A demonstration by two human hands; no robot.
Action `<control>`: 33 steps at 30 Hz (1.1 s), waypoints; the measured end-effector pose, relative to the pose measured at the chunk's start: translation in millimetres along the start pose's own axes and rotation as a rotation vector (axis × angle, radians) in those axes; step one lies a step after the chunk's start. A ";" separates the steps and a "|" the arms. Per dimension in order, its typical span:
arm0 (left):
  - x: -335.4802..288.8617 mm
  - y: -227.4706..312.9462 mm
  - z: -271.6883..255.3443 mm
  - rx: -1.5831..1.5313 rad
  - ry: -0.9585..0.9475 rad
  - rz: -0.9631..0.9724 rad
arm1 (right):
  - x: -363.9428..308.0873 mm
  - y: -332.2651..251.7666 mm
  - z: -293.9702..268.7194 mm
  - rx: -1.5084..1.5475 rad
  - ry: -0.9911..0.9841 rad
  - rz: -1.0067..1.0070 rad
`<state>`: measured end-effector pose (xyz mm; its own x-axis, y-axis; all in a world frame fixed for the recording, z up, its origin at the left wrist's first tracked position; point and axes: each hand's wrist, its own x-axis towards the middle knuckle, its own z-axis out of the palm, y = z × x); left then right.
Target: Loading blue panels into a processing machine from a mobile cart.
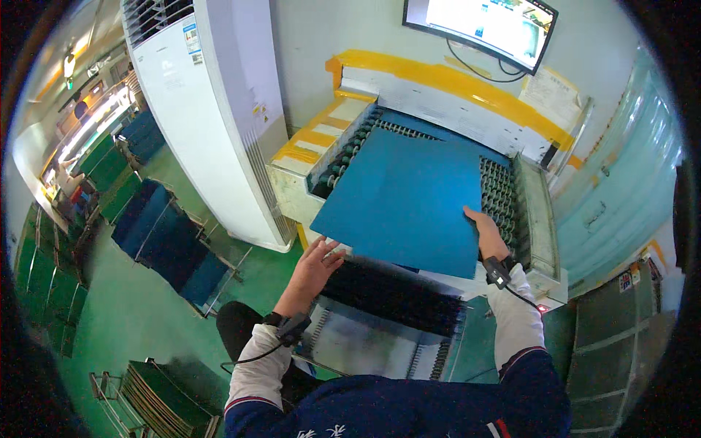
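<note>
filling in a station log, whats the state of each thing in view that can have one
Blue sheet: flat, near edge overhanging the rollers
Right hand: thumb over sheet's right edge, fingers hidden
Left hand: at sheet's near-left edge, grip unclear
Rollers: partly covered, motion unclear
Screen: lit
Air conditioner: upright, running unclear
Clear curtain: hanging
Lower-left panels: racked on edge

Pretty sure that's a factory workshop: chunky machine (539, 226) with rows of rollers (499, 196), flat blue panel (409, 197) over them, dark boards (164, 398) racked up above a green floor (274, 285), wall screen (482, 29), see-through plastic sheeting (621, 182) off to the right.
</note>
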<state>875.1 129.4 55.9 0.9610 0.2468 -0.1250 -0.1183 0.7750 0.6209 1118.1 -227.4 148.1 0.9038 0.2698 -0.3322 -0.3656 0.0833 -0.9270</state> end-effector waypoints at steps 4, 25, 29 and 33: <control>7.6 -0.4 -0.4 0.155 -0.013 -0.052 | 12.8 5.5 -109.3 -0.383 0.292 -0.207; 92.5 -30.0 94.8 2.091 -0.234 0.446 | -55.2 73.7 -61.3 -1.471 0.431 -0.599; 116.4 -27.5 103.0 2.130 -0.237 0.397 | -36.3 66.9 -74.6 -1.474 0.482 -0.571; 132.5 -23.0 103.9 2.145 -0.228 0.370 | -28.1 62.5 -76.6 -1.471 0.480 -0.583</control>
<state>1031.1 83.8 105.5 0.9905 0.0120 0.1368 -0.0279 -0.9580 0.2853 1086.9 -303.3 86.1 0.9193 0.2048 0.3362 0.2838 -0.9366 -0.2054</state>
